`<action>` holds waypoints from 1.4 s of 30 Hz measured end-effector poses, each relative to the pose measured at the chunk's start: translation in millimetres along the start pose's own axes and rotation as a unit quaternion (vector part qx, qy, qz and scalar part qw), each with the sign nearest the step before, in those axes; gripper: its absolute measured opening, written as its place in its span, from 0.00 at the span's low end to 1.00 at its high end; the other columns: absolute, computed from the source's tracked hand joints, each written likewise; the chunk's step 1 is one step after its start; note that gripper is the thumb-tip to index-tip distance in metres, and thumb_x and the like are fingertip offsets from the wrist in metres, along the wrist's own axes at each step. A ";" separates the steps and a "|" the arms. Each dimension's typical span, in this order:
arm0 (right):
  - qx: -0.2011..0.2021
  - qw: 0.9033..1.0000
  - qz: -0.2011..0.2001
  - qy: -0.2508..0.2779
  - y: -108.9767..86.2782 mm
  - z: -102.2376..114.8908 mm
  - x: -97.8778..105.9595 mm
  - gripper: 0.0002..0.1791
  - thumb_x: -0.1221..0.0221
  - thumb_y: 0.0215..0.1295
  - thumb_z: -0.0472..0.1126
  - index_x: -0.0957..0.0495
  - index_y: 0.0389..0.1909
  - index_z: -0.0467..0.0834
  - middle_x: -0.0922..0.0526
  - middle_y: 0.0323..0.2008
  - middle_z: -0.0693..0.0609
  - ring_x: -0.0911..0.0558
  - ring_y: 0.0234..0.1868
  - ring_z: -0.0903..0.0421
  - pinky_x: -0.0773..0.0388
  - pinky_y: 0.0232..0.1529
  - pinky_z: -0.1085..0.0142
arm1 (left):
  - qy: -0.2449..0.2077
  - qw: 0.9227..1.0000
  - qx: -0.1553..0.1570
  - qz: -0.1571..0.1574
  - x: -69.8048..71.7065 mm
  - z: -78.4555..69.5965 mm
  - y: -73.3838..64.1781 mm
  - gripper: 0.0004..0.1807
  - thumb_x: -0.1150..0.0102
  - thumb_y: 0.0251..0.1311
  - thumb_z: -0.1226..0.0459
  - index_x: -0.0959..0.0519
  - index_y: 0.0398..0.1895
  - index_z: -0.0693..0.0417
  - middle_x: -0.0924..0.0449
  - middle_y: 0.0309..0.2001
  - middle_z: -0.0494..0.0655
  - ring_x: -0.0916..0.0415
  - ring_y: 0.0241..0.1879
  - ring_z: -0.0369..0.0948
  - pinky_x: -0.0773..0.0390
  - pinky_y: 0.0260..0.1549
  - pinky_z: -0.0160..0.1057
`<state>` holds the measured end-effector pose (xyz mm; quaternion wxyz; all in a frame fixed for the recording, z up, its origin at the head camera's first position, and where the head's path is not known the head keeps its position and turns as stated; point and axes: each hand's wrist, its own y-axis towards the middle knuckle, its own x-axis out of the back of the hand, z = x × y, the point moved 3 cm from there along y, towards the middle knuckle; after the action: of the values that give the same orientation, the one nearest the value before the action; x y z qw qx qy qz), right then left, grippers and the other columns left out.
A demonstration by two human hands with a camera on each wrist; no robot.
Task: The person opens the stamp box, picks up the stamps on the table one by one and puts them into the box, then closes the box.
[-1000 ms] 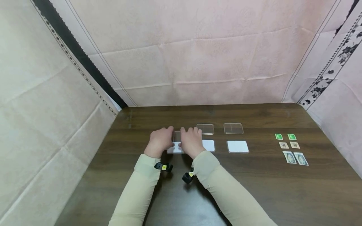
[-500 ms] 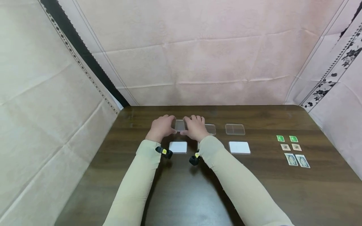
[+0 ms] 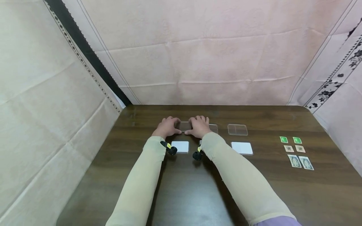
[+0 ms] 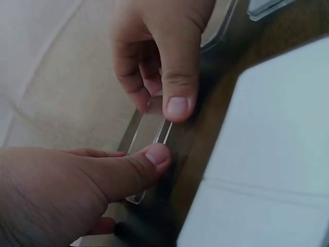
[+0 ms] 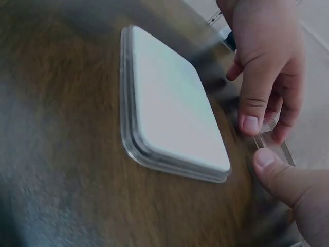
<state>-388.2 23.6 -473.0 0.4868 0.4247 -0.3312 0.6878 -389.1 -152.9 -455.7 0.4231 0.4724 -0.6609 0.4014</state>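
Note:
My left hand (image 3: 167,127) and right hand (image 3: 200,126) hold a shallow clear plastic lid (image 3: 185,126) between them, on the far side of the table. In the left wrist view, the left thumb and the right thumb lie on the near edge of the clear lid (image 4: 150,126), with fingers behind it. The lid sits low, close over the wood. Nearer to me lies a flat white rectangular case (image 3: 180,146) with a clear rim, apart from both hands. The right wrist view shows a white case (image 5: 175,98) with rounded corners beside the hands.
Two more clear lids (image 3: 237,129) lie to the right, one partly behind my right hand. Another white case (image 3: 242,148) lies before them; a third is mostly hidden by my right sleeve. Small green cards (image 3: 284,139), beige cards (image 3: 288,148) and larger picture cards (image 3: 294,161) lie in pairs at right.
Both hands have moved from over the left white case to the far side of the table with the clear lid, uncovering that case. The head view has shifted slightly.

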 end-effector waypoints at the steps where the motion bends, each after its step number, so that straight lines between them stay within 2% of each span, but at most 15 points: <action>1: -0.004 1.000 0.003 -0.001 0.2 -1.0 0.5 0.36 0.32 0.61 0.62 0.26 0.65 0.47 0.32 0.68 0.41 0.43 0.74 0.37 0.64 0.74 0.36 | -0.001 1.000 0.001 0.002 -0.6 -0.3 0.0 0.32 0.29 0.60 0.51 0.25 0.67 0.42 0.31 0.67 0.53 0.35 0.58 0.53 0.30 0.58 0.57; 6: -0.014 1.000 0.012 -0.002 3.0 -5.3 -0.1 0.37 0.31 0.58 0.63 0.25 0.64 0.48 0.35 0.71 0.42 0.44 0.73 0.37 0.64 0.73 0.35 | -0.010 1.000 0.010 0.011 -1.4 0.2 1.4 0.32 0.29 0.59 0.49 0.25 0.68 0.38 0.36 0.69 0.54 0.40 0.61 0.55 0.33 0.59 0.58; 14: -0.022 1.000 0.019 -0.004 3.2 -5.4 0.9 0.39 0.30 0.55 0.65 0.25 0.64 0.49 0.36 0.72 0.43 0.45 0.74 0.38 0.64 0.73 0.35 | -0.063 0.997 0.035 0.014 -0.9 2.7 1.4 0.32 0.24 0.54 0.51 0.22 0.64 0.37 0.36 0.67 0.54 0.44 0.61 0.55 0.36 0.59 0.59; 22: -0.020 1.000 0.017 -0.009 -0.7 -3.4 2.7 0.40 0.29 0.55 0.65 0.25 0.64 0.49 0.36 0.72 0.43 0.46 0.74 0.38 0.65 0.74 0.36 | -0.066 0.998 0.024 0.003 -3.8 6.4 1.8 0.36 0.23 0.52 0.51 0.24 0.67 0.36 0.35 0.67 0.53 0.43 0.60 0.54 0.37 0.59 0.59; 29: 0.009 1.000 -0.001 -0.018 -9.0 -8.8 10.6 0.47 0.29 0.54 0.65 0.32 0.72 0.50 0.35 0.72 0.41 0.50 0.77 0.36 0.66 0.73 0.35 | -0.081 0.996 0.020 -0.007 -4.2 9.4 -3.5 0.41 0.24 0.53 0.49 0.30 0.72 0.34 0.37 0.71 0.52 0.44 0.62 0.54 0.39 0.61 0.60; 34: 0.015 1.000 -0.014 -0.014 -25.5 -14.9 29.4 0.47 0.29 0.56 0.63 0.34 0.73 0.49 0.35 0.72 0.39 0.52 0.77 0.35 0.67 0.73 0.35 | -0.087 0.995 0.013 -0.038 1.2 -2.8 -17.3 0.39 0.27 0.57 0.48 0.30 0.72 0.36 0.37 0.71 0.53 0.43 0.63 0.55 0.42 0.62 0.59; 38: 0.020 1.000 -0.017 -0.016 -40.9 -23.6 45.3 0.44 0.30 0.59 0.61 0.33 0.73 0.48 0.33 0.71 0.39 0.52 0.77 0.34 0.68 0.73 0.35 | -0.085 0.994 0.004 -0.068 5.4 -20.7 -29.5 0.36 0.30 0.59 0.47 0.29 0.71 0.38 0.35 0.70 0.54 0.42 0.64 0.56 0.44 0.63 0.60; 42: 0.032 0.999 -0.028 -0.021 -56.5 -35.5 59.7 0.40 0.32 0.62 0.59 0.30 0.71 0.47 0.30 0.69 0.39 0.49 0.76 0.33 0.66 0.72 0.33 | -0.072 0.993 -0.018 -0.088 5.5 -42.2 -39.5 0.32 0.32 0.61 0.46 0.26 0.68 0.39 0.32 0.68 0.54 0.40 0.65 0.56 0.43 0.64 0.62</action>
<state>-353.6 95.0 -431.4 0.4848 0.4638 -0.3075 0.6748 -344.5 -124.4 -431.9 0.4161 0.5490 -0.6525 0.3157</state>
